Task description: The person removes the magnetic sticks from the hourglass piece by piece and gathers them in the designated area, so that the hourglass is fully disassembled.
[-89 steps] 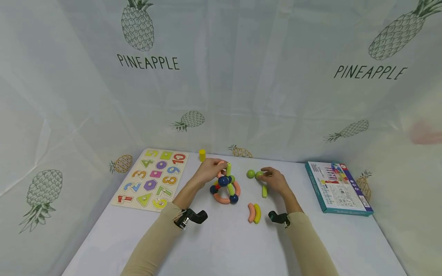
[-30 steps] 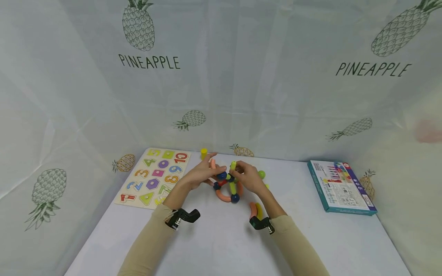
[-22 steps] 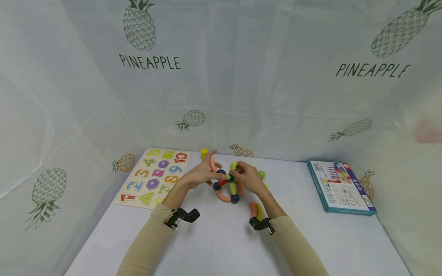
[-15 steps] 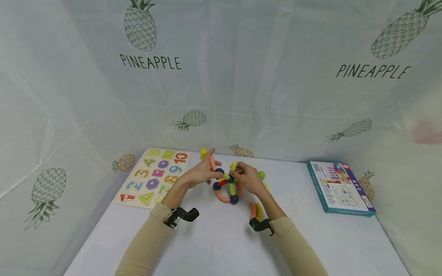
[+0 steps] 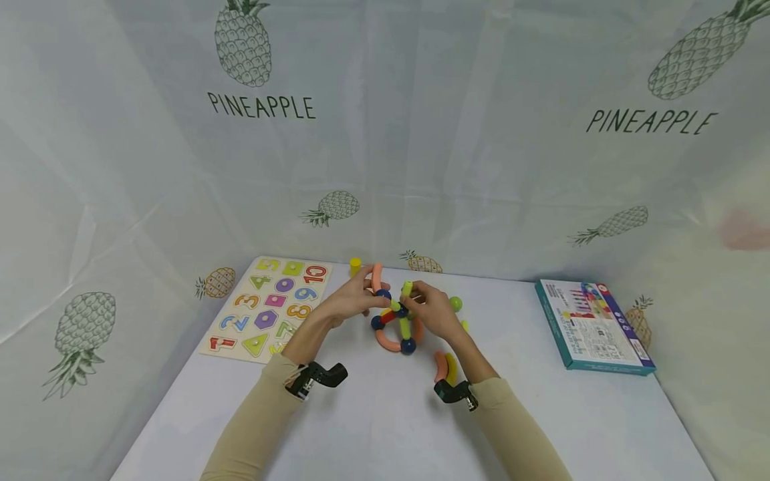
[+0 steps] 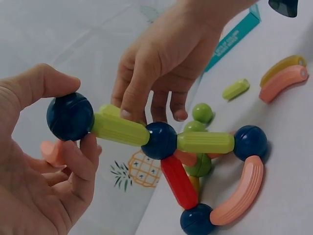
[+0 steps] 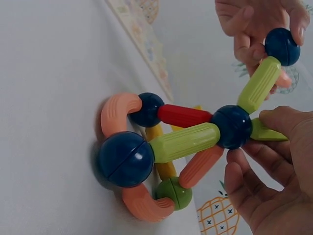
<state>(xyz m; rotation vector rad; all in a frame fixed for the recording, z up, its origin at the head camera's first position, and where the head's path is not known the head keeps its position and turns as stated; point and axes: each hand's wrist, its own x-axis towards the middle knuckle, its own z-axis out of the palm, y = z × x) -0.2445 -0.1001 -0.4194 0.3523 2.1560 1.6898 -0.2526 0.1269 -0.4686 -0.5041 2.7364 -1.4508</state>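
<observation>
A magnetic ball-and-stick structure stands on the table, with a curved salmon stick (image 5: 388, 342) in its ring-shaped base. Red and light green sticks slope up to a blue ball (image 6: 159, 140) at its top. My left hand (image 5: 347, 299) pinches another blue ball (image 6: 70, 116) between thumb and fingers; a light green stick (image 6: 121, 130) joins it to the top ball. A curved salmon stick (image 5: 377, 277) rises from that pinched ball beside my left fingers. My right hand (image 5: 436, 310) pinches an upright light green stick (image 5: 407, 288) set on the top ball.
Loose green balls (image 6: 202, 112) and a short green stick (image 6: 236, 89) lie behind my right hand. Salmon and yellow curved sticks (image 5: 451, 367) lie nearer. A number puzzle board (image 5: 265, 310) is at left, a yellow cylinder (image 5: 355, 266) behind, a box (image 5: 592, 325) at right.
My right hand has come from the loose green balls to the structure and now pinches its upright green stick. My left hand has shifted left, and its raised index finger has come down.
</observation>
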